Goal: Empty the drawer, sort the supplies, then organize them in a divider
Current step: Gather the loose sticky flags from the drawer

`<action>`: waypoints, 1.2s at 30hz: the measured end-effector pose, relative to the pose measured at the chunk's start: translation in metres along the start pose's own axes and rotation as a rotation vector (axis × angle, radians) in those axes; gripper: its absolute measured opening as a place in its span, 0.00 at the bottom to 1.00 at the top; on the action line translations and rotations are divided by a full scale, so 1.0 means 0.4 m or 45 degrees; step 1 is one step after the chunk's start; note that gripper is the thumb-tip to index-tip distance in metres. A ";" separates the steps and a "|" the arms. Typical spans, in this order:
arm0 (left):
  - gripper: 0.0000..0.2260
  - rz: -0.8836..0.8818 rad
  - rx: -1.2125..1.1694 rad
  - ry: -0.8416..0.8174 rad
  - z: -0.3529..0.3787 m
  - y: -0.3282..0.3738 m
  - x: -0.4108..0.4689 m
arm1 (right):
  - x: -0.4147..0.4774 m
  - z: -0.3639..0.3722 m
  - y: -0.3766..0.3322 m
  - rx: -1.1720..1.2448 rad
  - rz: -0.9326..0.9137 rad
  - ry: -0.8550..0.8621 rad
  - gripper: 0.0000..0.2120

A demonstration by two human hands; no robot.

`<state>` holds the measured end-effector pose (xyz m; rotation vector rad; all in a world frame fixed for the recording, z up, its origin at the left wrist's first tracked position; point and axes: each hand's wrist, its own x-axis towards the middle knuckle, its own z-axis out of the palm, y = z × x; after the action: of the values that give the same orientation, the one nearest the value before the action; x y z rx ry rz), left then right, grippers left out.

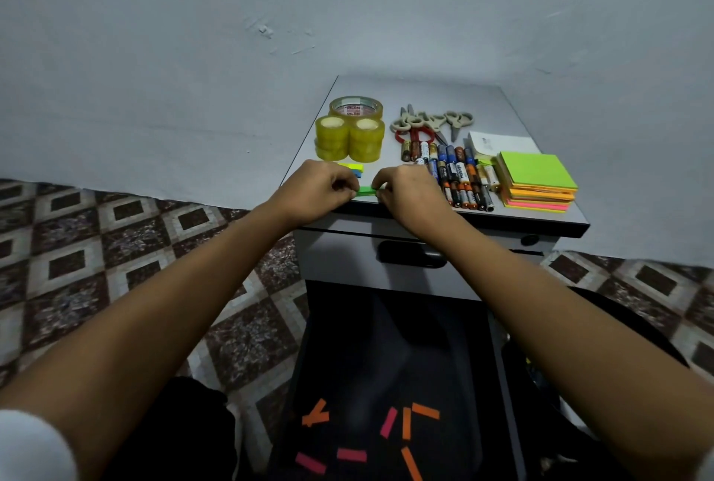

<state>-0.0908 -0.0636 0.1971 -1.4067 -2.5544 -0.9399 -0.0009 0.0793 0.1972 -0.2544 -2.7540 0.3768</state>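
Observation:
Both hands work at the front edge of the grey cabinet top [498, 102]. My left hand [326, 187] and my right hand [405, 187] pinch the two ends of a small green stack of sticky flags [365, 191]. More flags in yellow, green and blue [353, 168] lie just behind my left hand. Yellow tape rolls [349, 135] stand at the back left. Scissors [432, 123], several batteries [456, 175] and a pile of sticky note pads [537, 181] fill the right side. Orange and pink flags [367, 438] lie loose in the open black drawer [386, 345] below.
A shut grey drawer with a black handle [411, 253] sits under the top. A white paper pad [498, 142] lies behind the note pads. The cabinet stands against a pale wall [232, 55] on a patterned tile floor [116, 249].

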 end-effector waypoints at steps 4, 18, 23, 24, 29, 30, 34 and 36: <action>0.06 -0.032 -0.027 0.026 -0.013 -0.020 -0.007 | 0.012 0.017 -0.022 -0.014 0.003 0.041 0.11; 0.07 -0.172 -0.059 0.097 -0.033 -0.066 0.015 | 0.063 0.062 -0.057 0.112 0.092 0.125 0.10; 0.07 -0.182 -0.045 0.108 -0.029 -0.069 0.017 | 0.069 0.064 -0.055 0.151 0.093 0.145 0.11; 0.07 -0.190 -0.054 0.111 -0.028 -0.070 0.016 | 0.068 0.062 -0.054 0.167 0.093 0.145 0.11; 0.08 -0.228 -0.098 0.083 -0.028 -0.063 0.014 | 0.067 0.051 -0.046 0.229 0.140 0.151 0.10; 0.10 -0.224 -0.063 0.061 -0.027 -0.062 0.017 | 0.070 0.050 -0.042 0.203 0.153 0.144 0.10; 0.12 -0.252 -0.053 0.055 -0.028 -0.062 0.026 | 0.084 0.056 -0.028 0.089 0.190 0.116 0.10; 0.11 -0.258 -0.077 0.063 -0.027 -0.066 0.029 | 0.086 0.059 -0.026 0.061 0.191 0.102 0.10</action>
<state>-0.1208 -0.0713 0.1973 -1.1380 -2.6907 -1.0743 -0.0427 0.0718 0.1899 -0.4557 -2.6515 0.4610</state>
